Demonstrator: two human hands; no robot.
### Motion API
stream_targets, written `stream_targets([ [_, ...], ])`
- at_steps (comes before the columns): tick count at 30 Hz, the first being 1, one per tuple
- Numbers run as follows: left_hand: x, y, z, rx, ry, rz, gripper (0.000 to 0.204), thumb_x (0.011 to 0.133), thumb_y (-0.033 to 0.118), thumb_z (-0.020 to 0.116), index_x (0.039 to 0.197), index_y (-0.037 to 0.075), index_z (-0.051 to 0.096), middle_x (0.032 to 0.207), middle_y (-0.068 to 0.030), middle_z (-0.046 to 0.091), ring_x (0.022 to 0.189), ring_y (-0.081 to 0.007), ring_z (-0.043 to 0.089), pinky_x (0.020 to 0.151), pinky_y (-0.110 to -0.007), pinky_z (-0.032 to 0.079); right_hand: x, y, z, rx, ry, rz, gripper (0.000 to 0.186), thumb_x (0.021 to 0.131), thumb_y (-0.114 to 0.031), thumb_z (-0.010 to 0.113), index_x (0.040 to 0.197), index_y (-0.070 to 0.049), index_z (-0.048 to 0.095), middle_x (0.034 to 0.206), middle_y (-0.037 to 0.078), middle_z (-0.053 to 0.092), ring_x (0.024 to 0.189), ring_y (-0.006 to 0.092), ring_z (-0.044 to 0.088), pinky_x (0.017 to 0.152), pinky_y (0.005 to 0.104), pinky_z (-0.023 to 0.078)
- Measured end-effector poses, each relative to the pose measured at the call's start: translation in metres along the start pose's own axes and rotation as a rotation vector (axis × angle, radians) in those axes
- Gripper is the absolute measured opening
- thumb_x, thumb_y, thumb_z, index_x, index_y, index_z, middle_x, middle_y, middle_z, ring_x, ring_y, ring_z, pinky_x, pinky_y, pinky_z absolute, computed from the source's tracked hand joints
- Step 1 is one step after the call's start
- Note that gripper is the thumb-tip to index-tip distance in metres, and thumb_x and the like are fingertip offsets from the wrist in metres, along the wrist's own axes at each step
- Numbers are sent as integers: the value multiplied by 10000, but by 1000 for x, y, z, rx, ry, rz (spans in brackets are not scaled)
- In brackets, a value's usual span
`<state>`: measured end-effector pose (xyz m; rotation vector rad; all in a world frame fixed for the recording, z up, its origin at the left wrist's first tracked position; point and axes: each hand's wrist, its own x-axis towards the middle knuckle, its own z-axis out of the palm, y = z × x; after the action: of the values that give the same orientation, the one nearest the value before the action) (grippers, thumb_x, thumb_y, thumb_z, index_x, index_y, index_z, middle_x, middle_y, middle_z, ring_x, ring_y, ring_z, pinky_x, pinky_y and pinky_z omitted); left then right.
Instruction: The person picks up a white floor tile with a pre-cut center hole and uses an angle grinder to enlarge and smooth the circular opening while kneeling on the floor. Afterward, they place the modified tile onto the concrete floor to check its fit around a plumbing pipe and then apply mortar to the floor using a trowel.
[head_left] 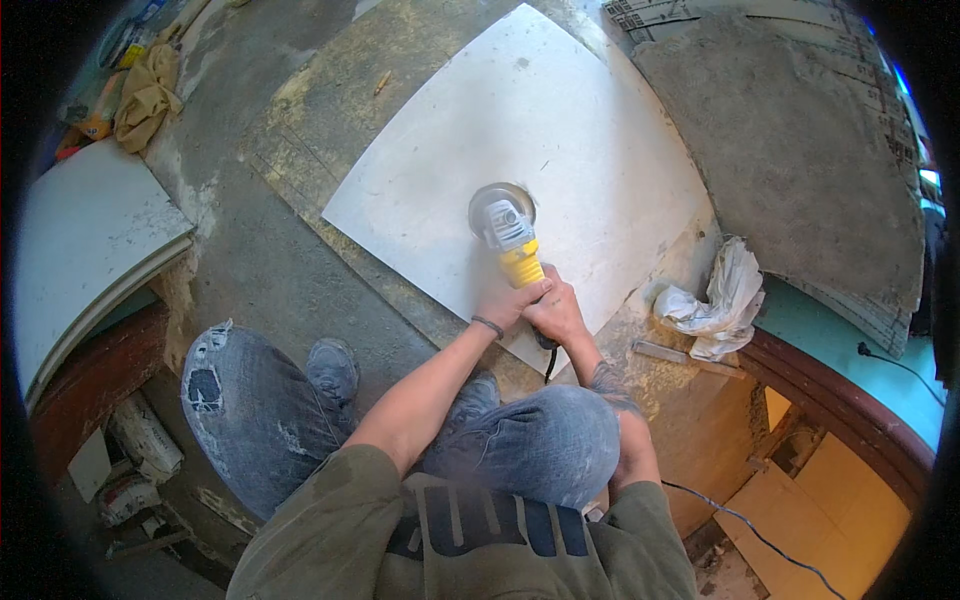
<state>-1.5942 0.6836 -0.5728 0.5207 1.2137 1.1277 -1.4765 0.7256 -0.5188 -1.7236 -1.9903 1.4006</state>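
A yellow angle grinder (520,258) with a silvery guard and round disc rests at the middle of a large white square panel (420,160); whether the disc touches the surface I cannot tell. My left hand (510,302) is closed round the lower end of the grinder's yellow body. My right hand (555,310) grips the grinder's rear end just beside it, with the black cord hanging below. The fingertips of both hands are partly hidden. The panel lies on a larger dust-stained board (300,130).
At right are stacked grey sheets (770,160), a crumpled white plastic bag (715,300) and a cable (750,530). Stacked white boards (100,230), a brown cloth (145,95) and reddish beams (120,360) lie at left. My knees and feet are below the panel.
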Motion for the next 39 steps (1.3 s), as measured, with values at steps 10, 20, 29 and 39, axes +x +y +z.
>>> stream_targets([
  [10,-2,1,-1,24,2,-53,371,814,270,758,1091,40,672,1045,-43,687,942,-134,639,816,-302,518,0,-3,0,-1,-5,15,548,651,-197,726,1143,-24,558,931,239,675,897,388,669,770,404,529],
  [20,1,-5,-4,26,9,27,371,824,245,743,1119,37,658,1057,-45,683,954,-140,636,833,-315,514,3,7,4,-61,-41,0,557,655,-215,724,1154,-42,547,917,248,671,904,409,658,765,434,532],
  [29,0,-4,-9,14,-22,-27,379,826,237,749,1129,30,654,1061,-45,681,958,-137,630,845,-309,510,1,-5,5,-137,-37,73,519,661,-223,698,1136,-63,562,921,231,673,899,426,640,772,456,525],
  [39,1,4,-7,14,-52,-67,371,808,225,765,1084,30,610,1004,-57,640,895,-152,620,784,-324,526,-1,-17,-2,-218,-86,37,453,765,-259,636,1134,-23,521,891,273,656,873,456,635,757,479,511],
])
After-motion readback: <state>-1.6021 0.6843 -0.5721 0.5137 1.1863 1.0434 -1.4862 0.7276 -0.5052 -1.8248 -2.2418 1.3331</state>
